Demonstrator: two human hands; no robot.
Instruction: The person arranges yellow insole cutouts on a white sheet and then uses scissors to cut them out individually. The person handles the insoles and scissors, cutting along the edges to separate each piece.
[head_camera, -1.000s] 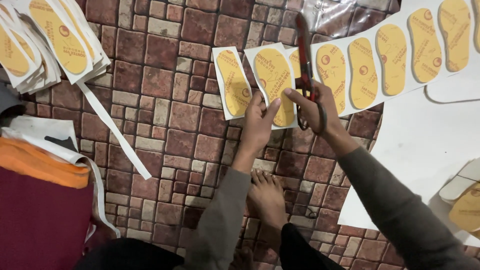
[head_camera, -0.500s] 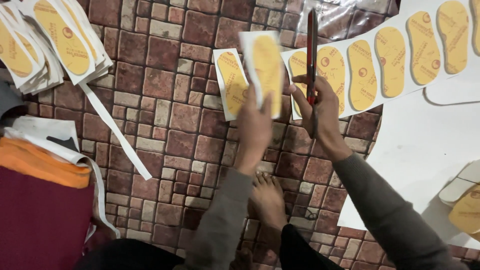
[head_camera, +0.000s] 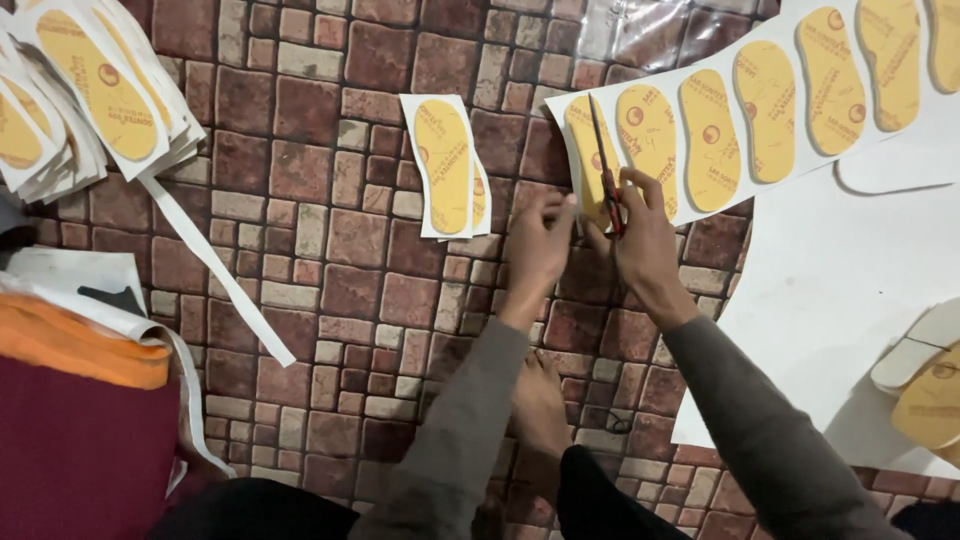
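Note:
My right hand (head_camera: 645, 235) grips red-handled scissors (head_camera: 604, 165) whose blades lie across the left end of a long white strip printed with yellow insole shapes (head_camera: 740, 110). My left hand (head_camera: 540, 240) pinches the near left corner of that strip, just beside the scissors. To the left, a small pile of cut white rectangles with a yellow insole shape (head_camera: 445, 165) lies flat on the brick-patterned floor (head_camera: 330, 290).
A stack of cut insole pieces (head_camera: 90, 95) lies at the top left with a loose white offcut strip (head_camera: 215, 270) trailing from it. Orange and maroon cloth (head_camera: 70, 420) fills the lower left. A white sheet (head_camera: 840, 300) and sandals (head_camera: 925, 385) lie at the right. My bare foot (head_camera: 540, 420) rests below.
My left hand lifted a cut piece, laid it on the small pile at the left, and came back to the strip. The scissors have swung down onto the strip's left end.

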